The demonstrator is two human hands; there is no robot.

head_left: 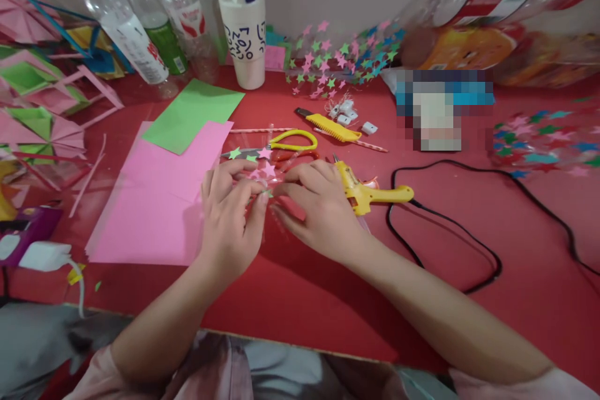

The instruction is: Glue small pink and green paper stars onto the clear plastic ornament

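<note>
Both my hands meet over the red table in front of me. My left hand [232, 215] pinches a small green star [267, 194] between thumb and fingertips. Close by on the right, my right hand [321, 206] has its fingers curled toward the star; whatever they grip is too small or clear to make out. Just beyond my fingers lie pink stars [269, 169] and green stars, with shiny clear plastic around them. Yellow-handled scissors [294, 139] are partly hidden behind my hands. A yellow glue gun [370, 192] rests right beside my right hand.
Pink paper [154, 206] and a green sheet [194, 115] lie left. A yellow cutter [332, 127] sits behind. Bottles [126, 37] and a white tumbler [244, 31] stand at the wall. The black cord [469, 165] loops right; paper crafts [37, 81] crowd the left.
</note>
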